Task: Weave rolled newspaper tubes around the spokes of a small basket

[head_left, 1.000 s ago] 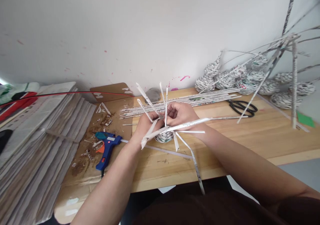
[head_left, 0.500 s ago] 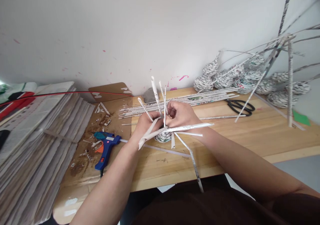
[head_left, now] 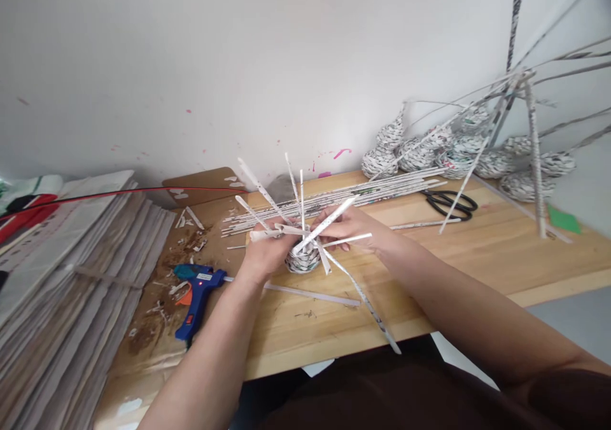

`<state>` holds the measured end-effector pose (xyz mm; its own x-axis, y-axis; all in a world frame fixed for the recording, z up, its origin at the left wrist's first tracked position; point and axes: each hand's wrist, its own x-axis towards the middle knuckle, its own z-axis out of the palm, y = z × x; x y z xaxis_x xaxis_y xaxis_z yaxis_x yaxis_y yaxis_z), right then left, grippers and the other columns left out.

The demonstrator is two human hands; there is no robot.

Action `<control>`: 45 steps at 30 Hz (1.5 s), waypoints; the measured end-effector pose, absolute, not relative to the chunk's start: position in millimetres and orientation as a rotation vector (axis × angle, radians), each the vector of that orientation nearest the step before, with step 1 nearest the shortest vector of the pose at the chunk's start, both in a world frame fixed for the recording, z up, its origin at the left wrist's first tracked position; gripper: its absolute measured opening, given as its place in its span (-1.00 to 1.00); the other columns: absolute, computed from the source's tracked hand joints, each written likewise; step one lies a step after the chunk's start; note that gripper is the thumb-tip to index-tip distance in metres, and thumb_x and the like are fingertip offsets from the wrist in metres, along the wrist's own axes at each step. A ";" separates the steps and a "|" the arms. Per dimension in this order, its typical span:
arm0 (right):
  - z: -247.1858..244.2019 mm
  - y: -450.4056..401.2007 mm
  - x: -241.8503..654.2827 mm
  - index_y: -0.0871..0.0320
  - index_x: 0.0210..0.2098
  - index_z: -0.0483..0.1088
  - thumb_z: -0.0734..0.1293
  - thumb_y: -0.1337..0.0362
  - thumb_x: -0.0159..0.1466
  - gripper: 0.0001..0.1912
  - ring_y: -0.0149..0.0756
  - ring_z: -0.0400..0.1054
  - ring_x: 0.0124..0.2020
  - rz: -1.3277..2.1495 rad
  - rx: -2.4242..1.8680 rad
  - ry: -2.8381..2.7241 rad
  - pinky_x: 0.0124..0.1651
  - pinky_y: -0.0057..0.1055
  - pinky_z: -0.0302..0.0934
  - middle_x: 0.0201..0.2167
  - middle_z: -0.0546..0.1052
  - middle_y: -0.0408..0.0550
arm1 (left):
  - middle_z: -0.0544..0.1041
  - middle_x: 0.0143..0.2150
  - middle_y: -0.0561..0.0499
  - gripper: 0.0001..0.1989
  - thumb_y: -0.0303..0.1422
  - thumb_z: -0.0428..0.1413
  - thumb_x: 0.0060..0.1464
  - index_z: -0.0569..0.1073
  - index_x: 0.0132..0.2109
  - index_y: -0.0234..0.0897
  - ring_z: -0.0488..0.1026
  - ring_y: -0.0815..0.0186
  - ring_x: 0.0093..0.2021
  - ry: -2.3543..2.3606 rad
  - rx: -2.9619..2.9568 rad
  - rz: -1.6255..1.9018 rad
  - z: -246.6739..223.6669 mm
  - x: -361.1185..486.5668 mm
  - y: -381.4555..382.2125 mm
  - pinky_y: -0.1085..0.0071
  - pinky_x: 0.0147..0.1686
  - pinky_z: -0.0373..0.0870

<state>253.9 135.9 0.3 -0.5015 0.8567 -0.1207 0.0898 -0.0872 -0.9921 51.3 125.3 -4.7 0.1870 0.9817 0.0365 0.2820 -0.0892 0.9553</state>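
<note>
Over the table (head_left: 405,290), a round woven pot (head_left: 304,264) bristles with splayed white tubes (head_left: 326,224); left hand (head_left: 267,252) curls at its left, right hand (head_left: 351,228) bends at its right, both grips too hidden to tell.

The woven paper piece (head_left: 302,264) is a small, rounded body of white strips with dark print, located between the left hand (head_left: 268,253) and right hand (head_left: 347,228). Unwoven paper tubes (head_left: 325,225) radiate from its top; one long, bent tube (head_left: 366,301) extends nearward from the hands.
</note>
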 end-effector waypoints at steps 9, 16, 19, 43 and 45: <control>-1.0 126.7 248.0 0.17 -0.20 0.47 0.58 0.17 -0.01 -0.57 -0.42 0.39 -0.47 1.456 -0.935 -1.596 -0.46 -0.52 0.22 -0.43 0.55 -0.16 | 0.45 -0.61 0.11 -0.81 -0.26 0.23 -0.05 0.64 -0.33 -0.28 0.35 0.34 -0.57 1.228 1.550 0.969 -8.9 50.2 127.6 0.44 -0.53 0.26; -1.9 128.6 241.4 0.15 -0.40 0.41 0.49 0.13 0.08 -0.74 -0.40 0.30 -0.50 1.147 -1.083 -1.439 -0.46 -0.47 0.15 -0.54 0.43 -0.20 | 0.49 -0.59 0.12 -0.78 -0.26 0.25 -0.07 0.62 -0.27 -0.29 0.38 0.34 -0.57 1.286 1.501 0.970 -9.2 51.8 126.2 0.45 -0.52 0.28; -5.3 132.5 242.4 0.15 -0.40 0.41 0.50 0.07 0.09 -0.70 -0.41 0.29 -0.52 1.173 -1.145 -1.431 -0.49 -0.48 0.12 -0.55 0.43 -0.19 | 0.48 -0.58 0.12 -0.77 -0.25 0.26 -0.09 0.61 -0.28 -0.28 0.37 0.35 -0.58 1.291 1.474 0.976 -9.1 52.7 126.5 0.46 -0.55 0.27; 7.2 125.1 247.2 0.23 -0.44 0.53 0.34 0.33 -0.03 -0.83 -0.50 0.27 -0.66 1.700 -1.067 -1.420 -0.69 -0.61 0.02 -0.63 0.50 -0.17 | 0.48 -0.57 0.13 -0.75 -0.26 0.24 -0.09 0.58 -0.23 -0.29 0.37 0.35 -0.58 1.324 1.496 1.015 -10.3 52.6 124.9 0.45 -0.54 0.30; 7.5 124.3 246.1 0.23 -0.47 0.51 0.36 0.31 -0.02 -0.86 -0.52 0.23 -0.69 1.714 -1.085 -1.369 -0.71 -0.61 0.00 -0.65 0.48 -0.17 | 0.49 -0.56 0.12 -0.76 -0.26 0.25 -0.09 0.58 -0.25 -0.29 0.38 0.34 -0.57 1.320 1.498 1.011 -10.6 52.2 125.2 0.45 -0.54 0.30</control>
<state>246.1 124.3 7.5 -0.4207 0.8869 -0.1910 -0.0095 -0.2148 -0.9766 52.2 125.2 -10.6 0.1063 0.9940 0.0263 0.2846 -0.0558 0.9570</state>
